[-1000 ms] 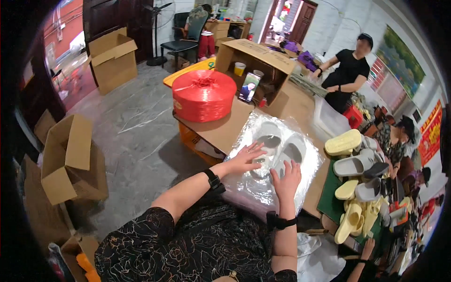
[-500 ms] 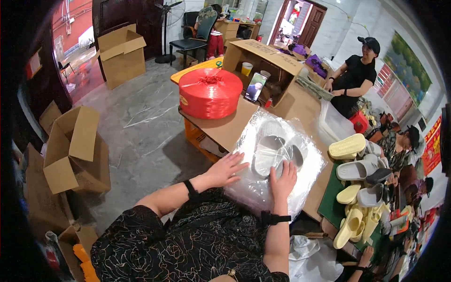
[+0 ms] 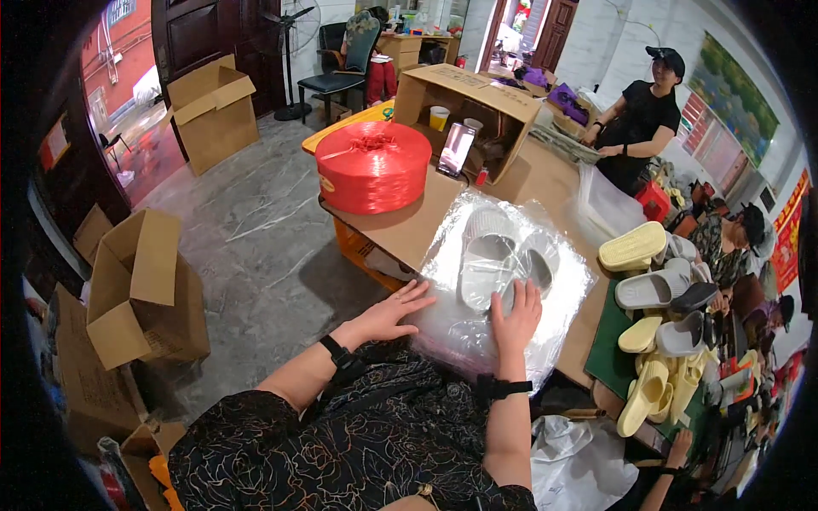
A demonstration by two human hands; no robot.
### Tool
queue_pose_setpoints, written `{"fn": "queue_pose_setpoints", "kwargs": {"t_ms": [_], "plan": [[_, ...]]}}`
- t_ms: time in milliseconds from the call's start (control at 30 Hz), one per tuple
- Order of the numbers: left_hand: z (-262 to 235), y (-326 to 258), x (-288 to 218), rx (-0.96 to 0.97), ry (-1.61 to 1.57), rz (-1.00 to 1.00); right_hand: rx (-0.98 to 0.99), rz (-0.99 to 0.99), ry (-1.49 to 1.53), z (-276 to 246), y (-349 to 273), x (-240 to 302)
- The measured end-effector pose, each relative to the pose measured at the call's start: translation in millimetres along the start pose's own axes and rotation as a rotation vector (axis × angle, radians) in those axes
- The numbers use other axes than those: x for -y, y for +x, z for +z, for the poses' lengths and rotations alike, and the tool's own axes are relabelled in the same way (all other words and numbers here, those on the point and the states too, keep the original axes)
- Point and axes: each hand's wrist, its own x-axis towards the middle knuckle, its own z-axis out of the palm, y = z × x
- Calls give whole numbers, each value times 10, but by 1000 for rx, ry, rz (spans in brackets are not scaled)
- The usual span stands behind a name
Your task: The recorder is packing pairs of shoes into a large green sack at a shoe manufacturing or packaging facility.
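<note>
A pair of light grey slide slippers [image 3: 487, 262] lies in a clear plastic bag [image 3: 567, 294] on top of a stack of shiny bags at the table's near edge. My right hand [image 3: 516, 322] rests flat on the plastic over the near end of the slippers, fingers stretched out. At the bag's left edge, my left hand [image 3: 394, 313] hovers or lightly touches, its fingers spread and holding nothing; contact is hard to judge.
A big red roll of plastic twine [image 3: 373, 170] stands on the cardboard-covered table, beside a propped phone [image 3: 456, 149] and an open carton [image 3: 477, 94]. Yellow and grey slippers [image 3: 656, 289] pile up at right. Another person [image 3: 652, 119] works across the table. Empty cartons [image 3: 149, 289] stand at left.
My left hand has shifted slightly left, away from the slippers. My right hand stays on the bag. The view has tilted a little.
</note>
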Motion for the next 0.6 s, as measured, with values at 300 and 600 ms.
{"fn": "queue_pose_setpoints", "kwargs": {"t_ms": [300,600], "plan": [[11,7,29,9,-31,-11,20,10,3,-7,-14,-33],[-173,-20,-2,-13,-34,34,-15,-7,14,26,-9,-8]]}}
